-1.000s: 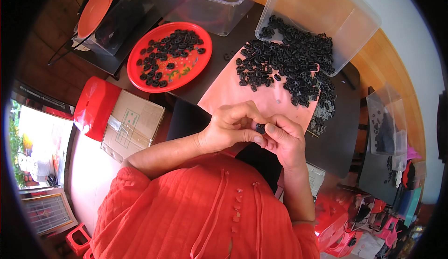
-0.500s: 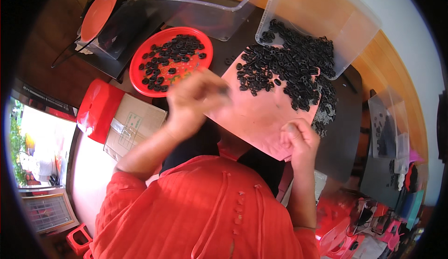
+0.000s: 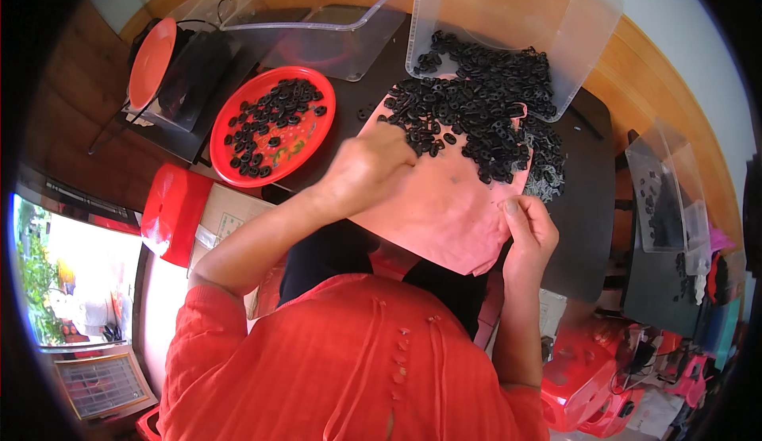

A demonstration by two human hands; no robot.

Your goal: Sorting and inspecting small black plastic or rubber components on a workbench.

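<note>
A heap of small black plastic oval pieces (image 3: 492,96) with holes covers the far part of a pink sheet (image 3: 444,219). My left hand (image 3: 369,169) reaches to the left edge of that heap, fingers curled together and pointing down; what they grip, if anything, is hidden. At the sheet's right edge, below the heap, my right hand (image 3: 530,231) has thumb and fingers pinched, and I cannot make out anything between them. More black pieces lie scattered in a round red tray (image 3: 300,130) to the left of the sheet.
Behind the heap a clear plastic bin (image 3: 516,12) lies tipped with its mouth toward me. Another clear bin (image 3: 333,48) stands at the back left. Grey scraps (image 3: 544,173) lie right of the sheet. A red stool (image 3: 171,215) and a cardboard box (image 3: 218,223) are at the left.
My left hand has moved right, from beside the red tray to the heap's left edge. The right hand has risen slightly along the sheet's right edge. The whole view has shifted a little.
</note>
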